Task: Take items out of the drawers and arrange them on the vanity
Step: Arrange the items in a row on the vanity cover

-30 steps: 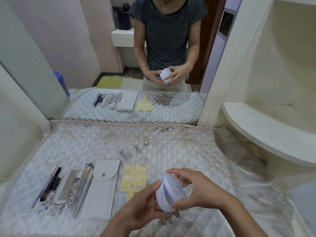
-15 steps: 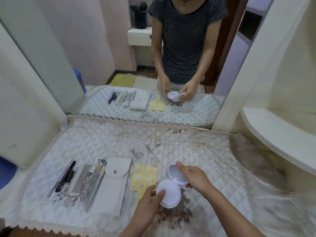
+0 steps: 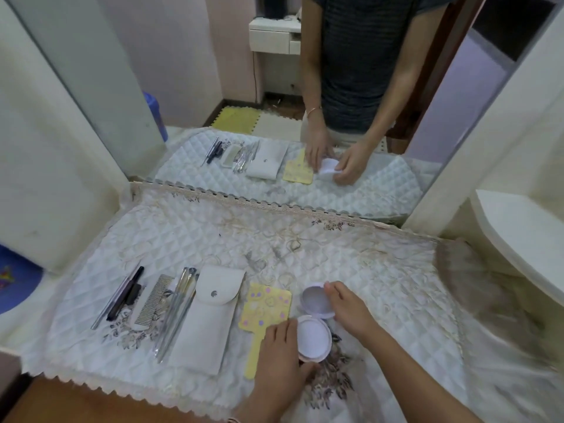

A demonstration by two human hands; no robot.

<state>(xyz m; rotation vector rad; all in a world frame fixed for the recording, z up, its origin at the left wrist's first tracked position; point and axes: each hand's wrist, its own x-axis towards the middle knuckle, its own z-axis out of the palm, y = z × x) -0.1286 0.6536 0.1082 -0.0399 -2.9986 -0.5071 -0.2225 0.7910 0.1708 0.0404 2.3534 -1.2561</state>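
Lowered: compact (image 3: 314, 335) onto quilted cloth (image 3: 381, 285) | left hand (image 3: 280, 355), right hand (image 3: 351, 309) grip it | mirror (image 3: 213, 71) behind

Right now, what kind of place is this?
Most likely a bedroom vanity: a large wall mirror rises behind a quilted white cloth, where a grey fine-toothed comb and a white snap-flap pouch lie in a row.

Quilted white cloth (image 3: 213, 233) over the counter (image 3: 396, 300), large mirror (image 3: 189, 96) behind, curved cream shelf (image 3: 518, 236) at right, pink wall (image 3: 232, 56) and foam floor mats (image 3: 244, 119) reflected.
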